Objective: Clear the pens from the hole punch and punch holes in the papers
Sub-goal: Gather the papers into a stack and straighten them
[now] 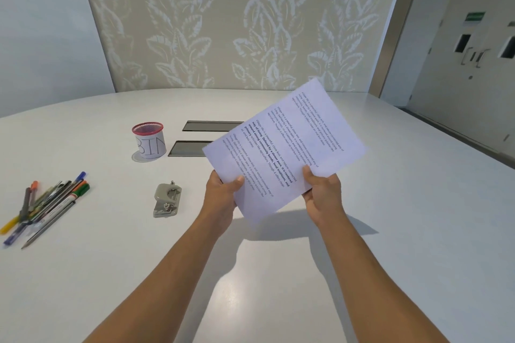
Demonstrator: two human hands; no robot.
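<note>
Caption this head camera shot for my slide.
Both hands hold printed papers above the table, hole punch cleared of pens.

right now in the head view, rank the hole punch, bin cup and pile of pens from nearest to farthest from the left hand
From the left hand, which grips the papers:
1. Hole punch, just to its left on the table.
2. Bin cup, farther back and left.
3. Pile of pens, far left, near the table edge.

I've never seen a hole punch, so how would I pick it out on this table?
Start at the white table and find the pink-rimmed cup marked BIN towards its far side. Straight towards you from that cup, left of the left hand, lies the hole punch. It is the only squat grey metal piece; the pens further left are long, thin and coloured.
</note>
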